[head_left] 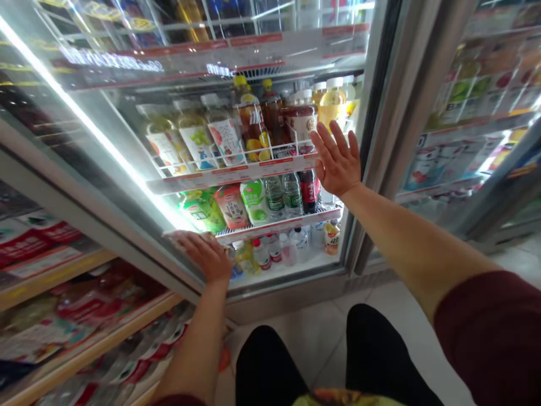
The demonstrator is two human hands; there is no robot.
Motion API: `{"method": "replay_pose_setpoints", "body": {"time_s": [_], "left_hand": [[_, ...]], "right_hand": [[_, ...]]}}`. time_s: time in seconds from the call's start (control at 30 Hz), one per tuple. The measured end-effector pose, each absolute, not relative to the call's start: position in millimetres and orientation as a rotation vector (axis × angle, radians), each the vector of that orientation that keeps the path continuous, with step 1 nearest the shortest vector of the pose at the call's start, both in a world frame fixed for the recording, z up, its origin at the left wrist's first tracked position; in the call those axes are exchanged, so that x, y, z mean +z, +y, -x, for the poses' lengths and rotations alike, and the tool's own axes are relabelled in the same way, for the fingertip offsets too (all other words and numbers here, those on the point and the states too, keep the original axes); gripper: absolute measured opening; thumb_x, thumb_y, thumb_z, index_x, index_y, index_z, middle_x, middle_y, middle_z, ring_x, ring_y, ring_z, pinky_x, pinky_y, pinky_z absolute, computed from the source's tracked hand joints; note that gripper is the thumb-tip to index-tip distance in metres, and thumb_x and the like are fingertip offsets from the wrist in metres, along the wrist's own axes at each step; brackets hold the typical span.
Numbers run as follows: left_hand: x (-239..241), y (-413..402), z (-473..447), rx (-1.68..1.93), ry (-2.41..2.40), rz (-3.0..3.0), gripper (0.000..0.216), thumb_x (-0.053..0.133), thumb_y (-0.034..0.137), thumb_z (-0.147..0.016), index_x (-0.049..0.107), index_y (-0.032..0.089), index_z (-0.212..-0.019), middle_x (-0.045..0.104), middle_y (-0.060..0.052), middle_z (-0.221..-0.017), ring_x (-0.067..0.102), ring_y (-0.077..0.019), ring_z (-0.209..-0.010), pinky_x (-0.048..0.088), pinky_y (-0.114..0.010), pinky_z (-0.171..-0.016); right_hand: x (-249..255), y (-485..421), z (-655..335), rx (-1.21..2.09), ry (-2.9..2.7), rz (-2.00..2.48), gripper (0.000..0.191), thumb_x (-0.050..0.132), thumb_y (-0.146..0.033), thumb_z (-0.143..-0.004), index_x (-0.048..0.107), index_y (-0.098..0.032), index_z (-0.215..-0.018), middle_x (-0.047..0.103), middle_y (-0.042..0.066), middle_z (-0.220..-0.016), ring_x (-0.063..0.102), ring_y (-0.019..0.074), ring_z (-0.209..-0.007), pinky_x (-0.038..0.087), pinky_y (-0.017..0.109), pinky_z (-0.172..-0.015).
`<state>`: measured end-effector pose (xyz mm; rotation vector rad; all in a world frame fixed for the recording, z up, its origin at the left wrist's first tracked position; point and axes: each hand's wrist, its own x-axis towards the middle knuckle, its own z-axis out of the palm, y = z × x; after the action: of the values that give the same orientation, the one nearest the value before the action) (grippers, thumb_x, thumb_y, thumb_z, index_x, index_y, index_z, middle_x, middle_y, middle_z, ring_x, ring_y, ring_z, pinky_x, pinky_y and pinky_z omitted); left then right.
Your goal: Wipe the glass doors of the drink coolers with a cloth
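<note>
I was likely wiping the fridge door (291, 288), left hand (207, 256) gripping a cloth (174, 235), right hand (338, 163) spread, needing steady pressure next.

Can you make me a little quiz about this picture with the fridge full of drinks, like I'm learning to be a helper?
1. True or false: the right hand has its fingers spread apart.
2. Which hand has a pale thing, perhaps a cloth, at its fingers?
A) the left hand
B) the right hand
3. Fill the gap: the front brown drink bottle, with yellow fruit on its label, has a ____ cap.

Key: 1 true; 2 A; 3 yellow.
</note>
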<state>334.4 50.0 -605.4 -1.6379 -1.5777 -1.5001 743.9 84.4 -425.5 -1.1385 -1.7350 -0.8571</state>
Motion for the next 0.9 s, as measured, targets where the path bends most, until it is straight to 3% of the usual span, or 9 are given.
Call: {"method": "replay_pose_setpoints", "body": {"time_s": [0.1,0.3,0.43,0.57,0.8,0.9], "left_hand": [[-589.1,58.0,-332.5,-1.507,-1.547,1.621,0.071,0.034,0.033,-0.113,0.015,-0.007,-0.169,0.002,-0.036,-0.177,0.002,-0.0442,-0.17,0.01,-0.068,-0.137],[-626.8,36.4,-339.0,-1.497,-1.599,1.693,0.073,0.041,0.043,-0.11,0.027,-0.001,-0.167,0.017,-0.041,-0.173,0.006,-0.0437,-0.17,0.016,-0.075,-0.133],[-575.6,46.8,-318.6,-1.458,-1.559,1.689,0.076,0.039,0.045,-0.111,0.025,-0.004,-0.167,0.013,-0.04,-0.174,0.002,-0.0395,-0.171,0.009,-0.068,-0.137],[-507.3,63.6,-310.8,-1.481,-1.352,1.694,0.074,0.045,0.045,-0.109,0.029,0.009,-0.171,0.016,-0.026,-0.18,0.009,-0.0379,-0.171,0.008,-0.064,-0.14],[-529.3,62.2,-321.3,-1.396,-1.389,1.792,0.065,0.049,0.047,-0.107,0.049,0.004,-0.157,0.037,-0.034,-0.168,0.021,-0.0407,-0.168,0.017,-0.068,-0.136],[-496.0,73.2,-288.5,-1.321,-1.263,1.703,0.067,0.046,0.046,-0.109,0.045,0.0,-0.159,0.034,-0.036,-0.168,0.023,-0.038,-0.168,0.019,-0.068,-0.135]], "right_hand": [[-424.0,82.5,-743.2,-0.836,-1.748,1.141,0.063,0.03,-0.038,-0.108,0.045,-0.028,-0.169,0.041,-0.001,-0.176,0.029,0.0329,-0.169,0.017,0.064,-0.139],[-422.3,81.3,-741.9,-0.836,-1.762,1.162,0.065,0.023,-0.042,-0.109,0.043,-0.026,-0.169,0.042,0.001,-0.177,0.026,0.0331,-0.169,0.015,0.062,-0.139],[-419.5,77.4,-741.5,-0.824,-1.789,1.202,0.068,0.03,-0.038,-0.107,0.028,-0.029,-0.175,0.039,0.0,-0.179,0.023,0.0345,-0.17,0.014,0.07,-0.137],[-418.8,76.5,-741.3,-0.813,-1.803,1.201,0.069,0.029,-0.035,-0.108,0.023,-0.032,-0.176,0.038,-0.001,-0.179,0.023,0.0339,-0.17,0.015,0.069,-0.137],[-422.7,81.6,-742.4,-0.844,-1.8,1.167,0.07,0.029,-0.032,-0.108,0.02,-0.034,-0.177,0.036,-0.002,-0.18,0.022,0.0326,-0.171,0.015,0.068,-0.138],[-422.7,82.8,-743.1,-0.838,-1.802,1.153,0.07,0.028,-0.032,-0.108,0.016,-0.034,-0.177,0.036,-0.002,-0.18,0.021,0.0336,-0.171,0.013,0.069,-0.138]]}}
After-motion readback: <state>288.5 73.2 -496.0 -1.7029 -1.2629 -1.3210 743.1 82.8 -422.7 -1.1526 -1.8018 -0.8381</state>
